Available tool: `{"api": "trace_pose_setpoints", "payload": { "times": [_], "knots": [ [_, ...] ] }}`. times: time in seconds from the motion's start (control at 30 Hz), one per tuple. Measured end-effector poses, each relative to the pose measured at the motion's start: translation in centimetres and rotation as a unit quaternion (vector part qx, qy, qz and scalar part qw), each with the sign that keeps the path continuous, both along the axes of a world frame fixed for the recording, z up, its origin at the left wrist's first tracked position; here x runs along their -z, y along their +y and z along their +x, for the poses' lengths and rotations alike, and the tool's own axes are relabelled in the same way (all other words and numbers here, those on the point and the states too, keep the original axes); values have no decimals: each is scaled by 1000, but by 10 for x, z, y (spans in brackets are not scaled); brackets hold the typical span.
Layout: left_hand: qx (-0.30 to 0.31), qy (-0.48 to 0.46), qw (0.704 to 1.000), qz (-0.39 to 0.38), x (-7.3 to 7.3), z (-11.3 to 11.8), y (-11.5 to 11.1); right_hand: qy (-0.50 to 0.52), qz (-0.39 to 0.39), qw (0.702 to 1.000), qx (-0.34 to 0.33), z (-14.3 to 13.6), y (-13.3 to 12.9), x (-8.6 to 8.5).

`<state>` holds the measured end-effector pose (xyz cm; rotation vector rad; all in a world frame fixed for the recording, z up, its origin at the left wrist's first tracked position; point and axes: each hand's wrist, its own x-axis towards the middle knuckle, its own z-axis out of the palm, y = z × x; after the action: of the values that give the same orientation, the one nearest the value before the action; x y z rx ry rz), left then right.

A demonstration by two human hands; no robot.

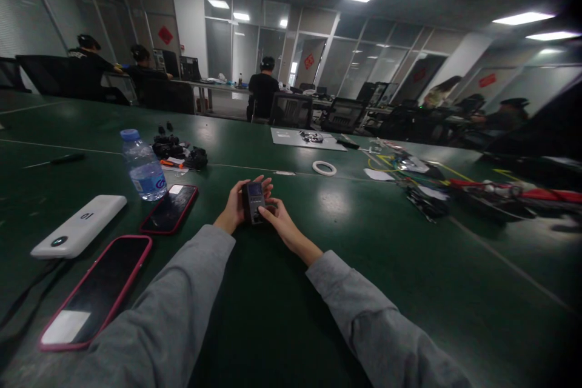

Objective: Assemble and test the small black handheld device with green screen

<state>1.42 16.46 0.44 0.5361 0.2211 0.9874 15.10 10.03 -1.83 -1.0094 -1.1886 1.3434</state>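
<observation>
A small dark handheld device (255, 195) with a little screen on top and keys below is held upright above the green table (291, 291). My left hand (235, 205) wraps round its left side, with fingertips showing behind it. On the lower right, my right hand (282, 218) grips the device, its thumb on the keys. What the screen reads is too small to make out. Nearest on the left lies a phone in a red case (170, 209), and beyond my hands is a white ring (324, 168).
To the left are a water bottle (143, 167), a white power bank (79, 226) and a larger pink-cased phone (97, 291). Black parts (179, 151) and a screwdriver (68, 158) lie farther off. Cables and tools (427, 188) spread over the right side. Several people sit in the background.
</observation>
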Motion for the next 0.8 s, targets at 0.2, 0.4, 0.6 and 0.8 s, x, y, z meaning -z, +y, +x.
{"api": "trace_pose_setpoints", "payload": {
  "times": [0.2,0.4,0.6,0.8],
  "knots": [
    [22,40,999,7,-5,3,-4,39,-15,998,-40,6,3,-3],
    [43,97,994,8,-10,6,-7,50,4,998,-40,6,2,-7],
    [28,198,979,45,8,13,1,8,59,995,81,18,10,-7],
    [-49,216,968,115,15,18,2,16,59,995,82,38,22,0]
  ]
}}
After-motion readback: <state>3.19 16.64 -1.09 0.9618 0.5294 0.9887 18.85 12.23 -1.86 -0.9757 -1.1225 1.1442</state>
